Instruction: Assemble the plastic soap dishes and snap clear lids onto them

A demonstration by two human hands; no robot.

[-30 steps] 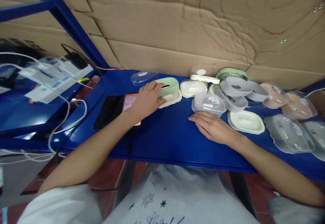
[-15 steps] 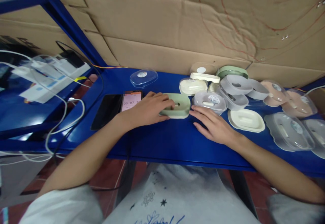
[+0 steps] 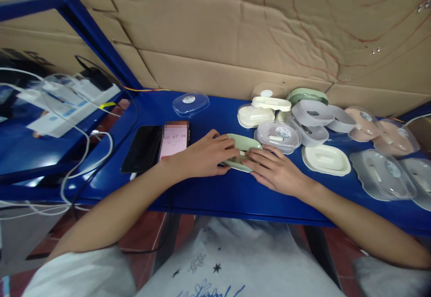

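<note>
Green soap dish (image 3: 243, 146) sits mid-tabletop (image 3: 218, 189) toward the near edge, gripped from both sides: left hand (image 3: 202, 155) and right hand (image 3: 274, 171) both closed on it.

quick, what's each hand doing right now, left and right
Left hand: closed on the left end of the green soap dish.
Right hand: fingers gripping the same dish's right side.
</note>
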